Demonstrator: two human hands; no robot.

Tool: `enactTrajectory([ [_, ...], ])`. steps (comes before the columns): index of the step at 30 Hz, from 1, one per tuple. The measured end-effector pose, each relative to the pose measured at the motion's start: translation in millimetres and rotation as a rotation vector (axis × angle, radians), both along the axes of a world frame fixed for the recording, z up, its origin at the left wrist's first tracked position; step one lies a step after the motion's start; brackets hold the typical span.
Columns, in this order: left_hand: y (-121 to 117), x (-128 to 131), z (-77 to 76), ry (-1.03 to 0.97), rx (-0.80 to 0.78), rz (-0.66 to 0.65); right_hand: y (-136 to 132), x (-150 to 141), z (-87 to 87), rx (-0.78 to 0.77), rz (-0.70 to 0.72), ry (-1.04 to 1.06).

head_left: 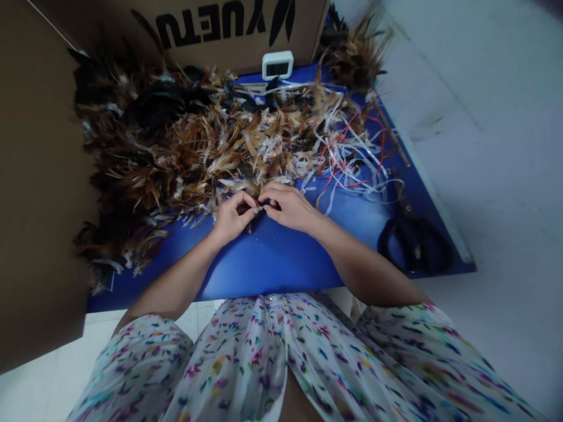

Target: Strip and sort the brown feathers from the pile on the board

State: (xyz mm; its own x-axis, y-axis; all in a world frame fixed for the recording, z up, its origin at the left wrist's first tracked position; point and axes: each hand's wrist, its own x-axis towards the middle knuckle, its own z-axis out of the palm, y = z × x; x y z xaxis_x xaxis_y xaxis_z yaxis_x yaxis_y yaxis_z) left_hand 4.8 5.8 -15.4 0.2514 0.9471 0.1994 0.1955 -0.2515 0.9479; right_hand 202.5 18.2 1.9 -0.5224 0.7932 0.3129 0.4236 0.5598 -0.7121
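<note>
My left hand (233, 218) and my right hand (291, 206) meet over the blue table, at the near edge of a pile of brown and black feathers (206, 140). Thumb and forefinger of each are pinched together. A thin whitish strand (262, 207) runs between the two pinches, too small to identify surely. Just below the left fingertips a small brownish tip shows, perhaps part of a feather. Several feathers lie right behind the knuckles of both hands.
White and red strips of tie (352, 152) lie tangled to the right. Black-handled scissors (413, 240) rest near the right edge of the blue table (272, 264). A small white digital display (277, 65) stands before a cardboard box (237, 29); another cardboard panel (39, 176) rises at left.
</note>
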Motion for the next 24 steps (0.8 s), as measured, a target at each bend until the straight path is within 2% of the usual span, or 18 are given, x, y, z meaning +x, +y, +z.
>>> enactTrajectory([
  [7,-4,-1,1.2,0.159,0.175,0.083,-4,-1,3.1,0.034,-0.067,-0.092],
  [14,-3,-1,1.9,0.227,0.357,0.115,-4,-6,-1.2,0.067,-0.111,-0.044],
  [20,-3,1,1.4,0.227,0.490,0.202,-3,-11,-3.9,-0.090,-0.186,0.102],
  [24,-4,2,1.0,0.195,0.516,0.237,-2,-14,-3.7,-0.201,-0.204,0.226],
])
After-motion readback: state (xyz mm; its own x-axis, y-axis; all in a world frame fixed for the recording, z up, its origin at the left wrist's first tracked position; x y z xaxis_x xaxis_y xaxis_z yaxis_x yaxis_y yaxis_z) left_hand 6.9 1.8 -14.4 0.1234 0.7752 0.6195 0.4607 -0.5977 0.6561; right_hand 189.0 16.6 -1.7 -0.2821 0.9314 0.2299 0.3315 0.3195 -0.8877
